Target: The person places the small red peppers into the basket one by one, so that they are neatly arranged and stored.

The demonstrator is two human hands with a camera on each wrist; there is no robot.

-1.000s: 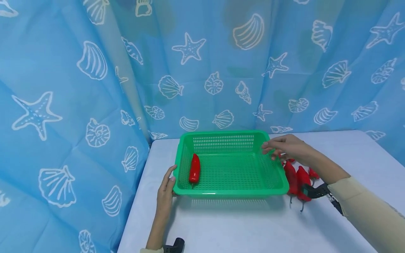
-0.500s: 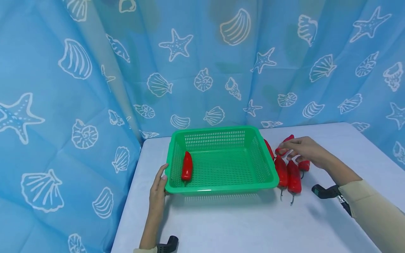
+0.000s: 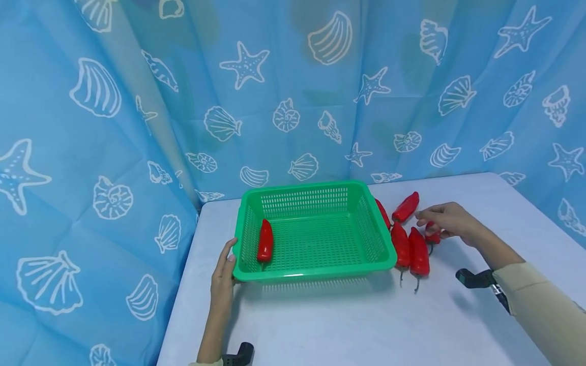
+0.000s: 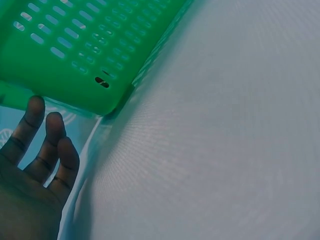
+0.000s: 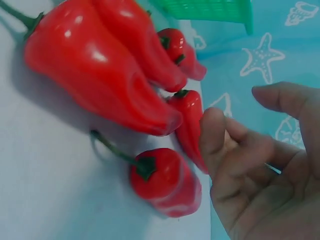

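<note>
My left hand (image 3: pixel 223 277) is at the left side of a green perforated plastic basket (image 3: pixel 293 275), fingertips at its rim. Three of its fingers (image 4: pixel 46 132) show nearly straight beside the basket wall in the left wrist view. Inside the basket, toward the left, lies one red pepper (image 3: pixel 265 241). My right hand (image 3: pixel 450 222) hovers over a short red pepper (image 3: pixel 432 235), fingers loosely bent with nothing between them. In the right wrist view, thumb and fingertips stand apart, and the short pepper (image 5: pixel 165 182) with its green stem lies below the hand.
Several more red peppers lie right of the basket: two large ones side by side, like the nearer pepper (image 3: pixel 418 252), one farther back (image 3: pixel 406 207), and one partly hidden by the basket wall (image 3: pixel 382 213). A blue shell-print curtain (image 3: pixel 274 147) hangs behind the white table (image 3: pixel 339 325).
My right hand has moved from above the basket's right rim out to the right, over the peppers. The left hand stays at the basket's left side. The head view has shifted somewhat.
</note>
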